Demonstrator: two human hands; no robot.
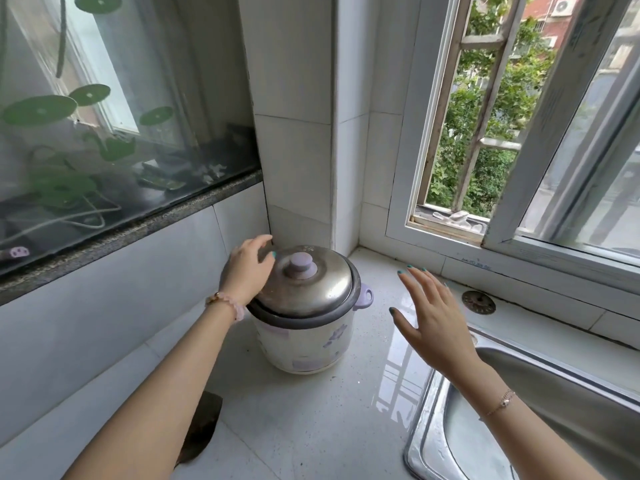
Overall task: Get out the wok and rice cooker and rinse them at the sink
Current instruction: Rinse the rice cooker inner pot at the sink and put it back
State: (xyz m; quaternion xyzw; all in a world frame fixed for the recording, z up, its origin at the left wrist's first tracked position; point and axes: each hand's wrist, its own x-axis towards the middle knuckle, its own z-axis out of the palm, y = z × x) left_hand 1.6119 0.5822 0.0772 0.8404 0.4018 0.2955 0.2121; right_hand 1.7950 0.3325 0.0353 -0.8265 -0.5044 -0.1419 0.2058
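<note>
In counter (311, 427) corner: rice cooker (304, 337) upright, lid (311, 289) on, sink (571, 403) off to its right. Your left hand (247, 268) at lid's left edge, fingers loosely curved, gripping nothing. Your right hand (433, 317) spread wide, hovering beside cooker, empty.

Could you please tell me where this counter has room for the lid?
Bare counter lies in front of the rice cooker, up to the sink rim, and right of it under the right hand. Crowded left: wall, left hand, dark object.
</note>
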